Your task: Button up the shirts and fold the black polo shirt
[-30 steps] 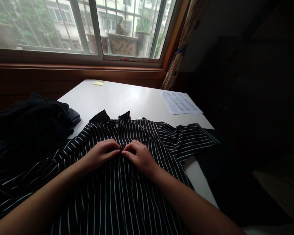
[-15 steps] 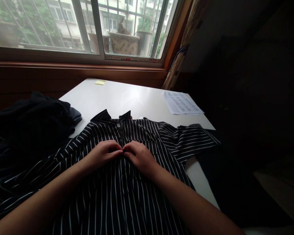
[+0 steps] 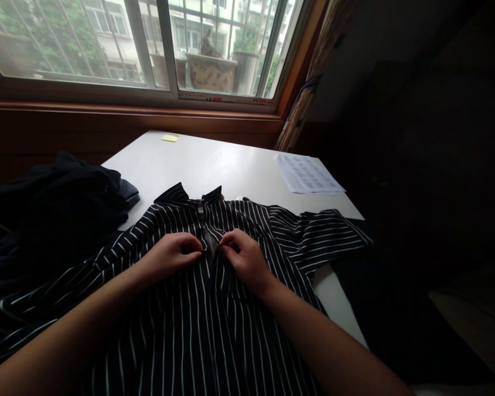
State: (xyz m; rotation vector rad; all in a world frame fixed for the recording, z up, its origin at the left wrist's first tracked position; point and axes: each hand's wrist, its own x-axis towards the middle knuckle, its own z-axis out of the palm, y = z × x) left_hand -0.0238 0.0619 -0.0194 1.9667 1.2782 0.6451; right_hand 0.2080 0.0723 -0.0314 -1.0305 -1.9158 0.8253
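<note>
A dark short-sleeved shirt (image 3: 173, 308) with white stripes lies spread over the table, its collar pointing toward the window. My left hand (image 3: 177, 251) pinches one front edge of the shirt between thumb and fingers, below the collar. Opposite it, my right hand (image 3: 244, 257) pinches the other front edge. Between the two hands the front stands parted in a narrow gap, showing the inside of the cloth. Any button at the fingertips is too small to make out.
A heap of dark clothes (image 3: 61, 203) sits at the left. Printed sheets (image 3: 307, 173) lie at the right on the white table (image 3: 226, 165), and a yellow sticky note (image 3: 170, 138) near its far edge. Behind stand a barred window and a tied curtain (image 3: 299, 115).
My hands have drawn apart from fingertips touching, the right one moving to the right with its shirt edge. A gap has opened in the shirt front.
</note>
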